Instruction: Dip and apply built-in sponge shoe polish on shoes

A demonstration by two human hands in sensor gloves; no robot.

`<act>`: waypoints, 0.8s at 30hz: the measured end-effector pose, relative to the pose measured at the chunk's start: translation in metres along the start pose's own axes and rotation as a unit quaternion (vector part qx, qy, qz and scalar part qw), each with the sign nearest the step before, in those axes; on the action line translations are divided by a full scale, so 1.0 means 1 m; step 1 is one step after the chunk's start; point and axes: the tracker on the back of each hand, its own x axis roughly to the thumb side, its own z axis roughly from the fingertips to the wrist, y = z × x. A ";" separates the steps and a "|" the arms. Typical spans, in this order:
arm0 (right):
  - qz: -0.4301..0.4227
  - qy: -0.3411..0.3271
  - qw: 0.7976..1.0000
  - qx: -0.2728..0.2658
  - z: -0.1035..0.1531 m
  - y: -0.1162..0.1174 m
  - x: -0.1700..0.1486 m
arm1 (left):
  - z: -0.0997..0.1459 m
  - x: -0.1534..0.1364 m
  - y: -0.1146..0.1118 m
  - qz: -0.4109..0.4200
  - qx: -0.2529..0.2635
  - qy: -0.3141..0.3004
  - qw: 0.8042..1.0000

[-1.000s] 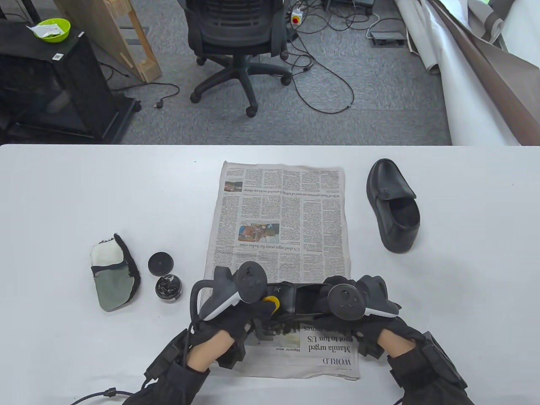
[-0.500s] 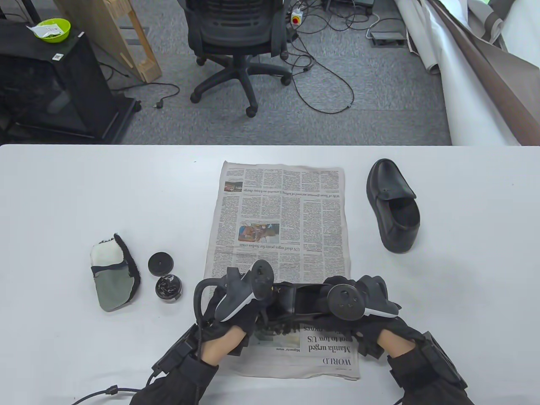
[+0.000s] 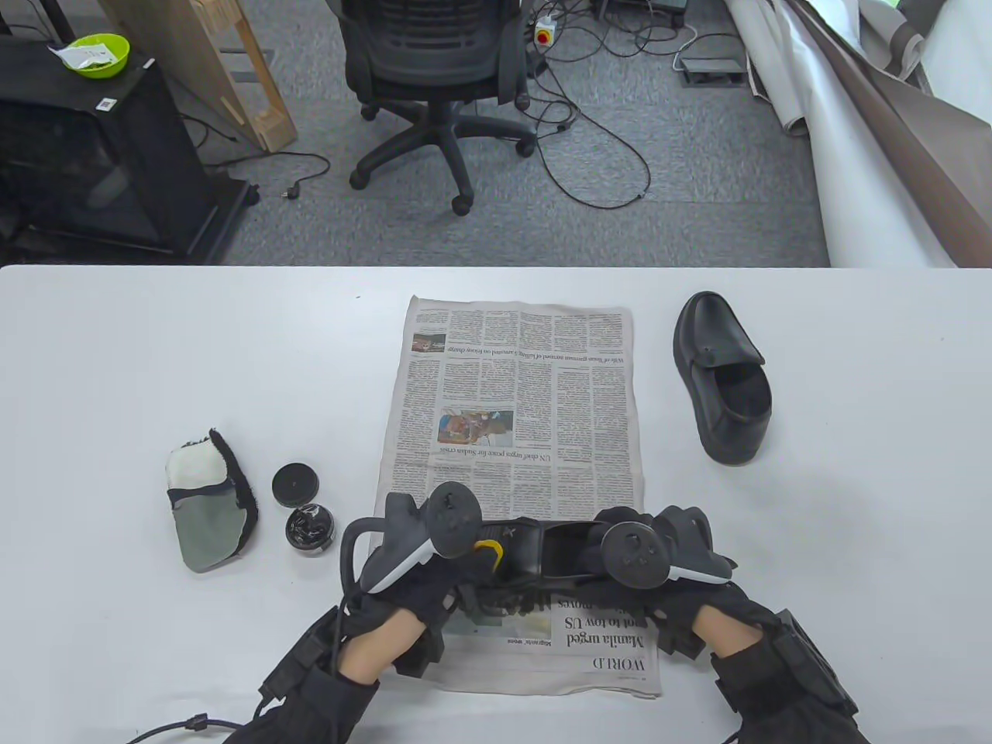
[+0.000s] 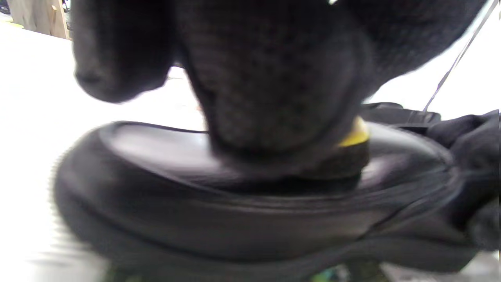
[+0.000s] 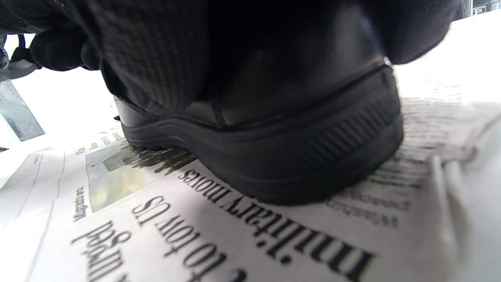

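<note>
Gripping the heel end of a black shoe (image 3: 542, 554), the right hand (image 3: 632, 570) steadies it on its sole on the newspaper (image 3: 515, 434), near the sheet's lower edge; the right wrist view shows the gloved fingers (image 5: 156, 58) wrapped over the heel above the ridged sole. Just left of that grip, the left hand (image 3: 434, 566) holds a sponge applicator with a yellow top (image 3: 491, 549) and presses its dark sponge against the shoe's toe and vamp; the left wrist view shows the yellow rim (image 4: 354, 135) under the fingers and the sponge touching the shiny leather, though that view is blurred. Left of the left hand's grip, on the bare table (image 3: 116, 372), stand an open polish tin (image 3: 310, 529) and, just beyond it, its black lid (image 3: 295, 483), with a polishing mitt (image 3: 208, 502) further left. Well beyond the right hand's grip, the second black shoe (image 3: 725, 380) stands off the newspaper, apart from everything else.
</note>
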 end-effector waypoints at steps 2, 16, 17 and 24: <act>0.000 0.000 1.000 0.000 0.000 0.000 0.000 | 0.001 0.006 -0.002 -0.010 0.033 0.007 0.999; 0.002 0.001 1.000 0.000 0.000 0.000 0.000 | -0.011 -0.036 0.012 -0.091 0.000 0.090 0.992; 0.002 0.001 1.000 0.000 0.000 0.000 0.000 | -0.010 -0.042 0.017 -0.079 0.000 0.098 0.992; 0.003 0.001 1.000 0.000 0.000 0.000 0.001 | 0.002 -0.115 0.069 -0.069 0.095 0.202 0.972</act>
